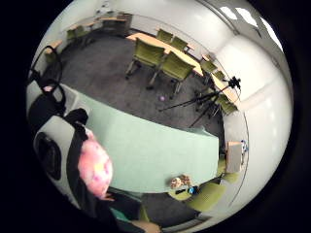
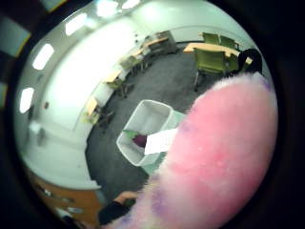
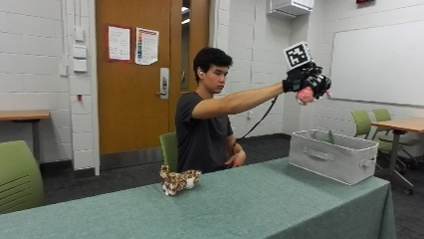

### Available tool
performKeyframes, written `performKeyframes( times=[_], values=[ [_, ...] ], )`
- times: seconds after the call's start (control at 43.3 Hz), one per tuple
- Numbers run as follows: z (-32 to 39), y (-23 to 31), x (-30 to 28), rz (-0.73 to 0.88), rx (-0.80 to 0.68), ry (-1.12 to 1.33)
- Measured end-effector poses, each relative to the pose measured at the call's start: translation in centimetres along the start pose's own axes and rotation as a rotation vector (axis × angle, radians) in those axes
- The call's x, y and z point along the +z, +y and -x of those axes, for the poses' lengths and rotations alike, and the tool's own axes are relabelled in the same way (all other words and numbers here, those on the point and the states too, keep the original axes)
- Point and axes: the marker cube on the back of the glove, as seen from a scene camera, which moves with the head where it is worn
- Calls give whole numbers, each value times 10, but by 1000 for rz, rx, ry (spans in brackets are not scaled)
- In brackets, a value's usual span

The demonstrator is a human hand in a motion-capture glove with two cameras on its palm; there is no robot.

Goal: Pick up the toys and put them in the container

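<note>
High above the gray container (image 3: 333, 156), the grip (image 3: 306, 82) is squeezing a pink toy (image 3: 305, 94), getting ready to drop it in, while a spotted toy (image 3: 179, 181) is waiting on the green surface (image 3: 265, 204) for its turn.

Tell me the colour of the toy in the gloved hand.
Pink, with purple and yellow patches: the plush toy, best seen in the thumb side palm view.

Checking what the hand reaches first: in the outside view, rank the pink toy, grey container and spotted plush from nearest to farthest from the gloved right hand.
1. Pink toy, held in the right hand.
2. Grey container, below it at the table's end.
3. Spotted plush, on the table before the person.
</note>
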Motion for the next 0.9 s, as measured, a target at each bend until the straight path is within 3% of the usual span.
performKeyframes(
  times=[0.185, 0.392, 0.485, 0.623, 0.738, 0.9],
  values=[
    [95, -21, 49, 35, -190, -67],
    [179, -36, 100, 91, -154, 42],
    [207, -39, 110, 95, -108, -22],
    [162, -32, 122, 190, -200, -26],
    [130, -30, 129, 312, -113, 65],
    [179, -6, 105, 285, -230, 95]
  ],
)
